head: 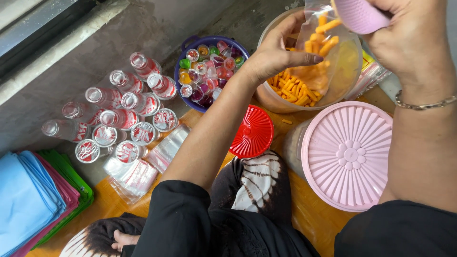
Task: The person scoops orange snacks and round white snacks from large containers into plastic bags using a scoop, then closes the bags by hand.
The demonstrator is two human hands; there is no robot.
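Hands at far right: our left hand [278, 52] pinches open a clear bag [333, 52] over the tub [271, 97] of orange sticks [293, 88]; our right hand [409, 38] grips a pink scoop [359, 14], tipping sticks into the bag. Near right, we note a pink lid [350, 154].

Clear glossy plastic bag [333, 52], matt pink ribbed plastic lid [350, 154], glossy red lid [252, 132], smooth wood mat [314, 214].

A clear plastic bag [328, 47] of orange snack sticks hangs over the tub at top right. Flat empty clear bags [138, 173] lie beside bottles with red-and-white labels [143, 133] at left.
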